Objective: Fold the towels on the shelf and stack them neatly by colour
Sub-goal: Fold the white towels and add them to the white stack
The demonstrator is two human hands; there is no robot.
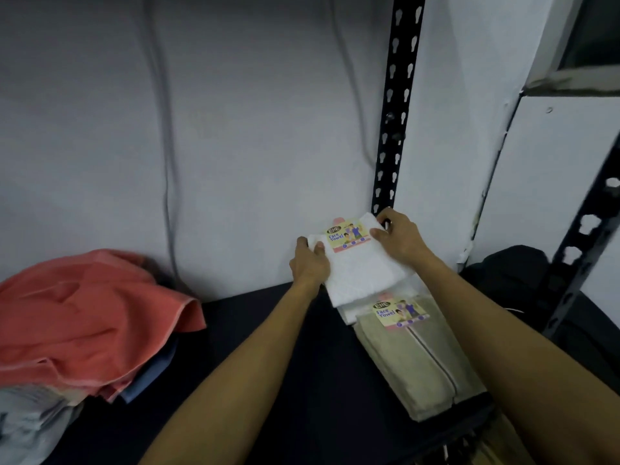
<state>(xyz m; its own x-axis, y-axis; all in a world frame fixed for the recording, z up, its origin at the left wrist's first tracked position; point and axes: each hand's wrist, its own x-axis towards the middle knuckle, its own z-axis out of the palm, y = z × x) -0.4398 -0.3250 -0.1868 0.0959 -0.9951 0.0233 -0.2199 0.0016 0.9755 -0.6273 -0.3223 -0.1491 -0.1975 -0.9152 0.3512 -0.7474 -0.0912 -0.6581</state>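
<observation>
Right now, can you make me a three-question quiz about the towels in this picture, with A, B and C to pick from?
1. Where is the crumpled coral towel?
A. on the left of the shelf
B. hanging on the black post
C. under the beige towel

2. What colour is the folded towel held in both hands?
A. blue
B. white
C. green

3. How is the beige towel lying?
A. rolled up
B. folded flat
C. spread wide open

Answers:
1 A, it lies heaped at the left end of the dark shelf.
2 B, the left hand and right hand grip a white towel with a "Face Towel" label.
3 B, it lies as a flat folded rectangle near the right edge.
</observation>
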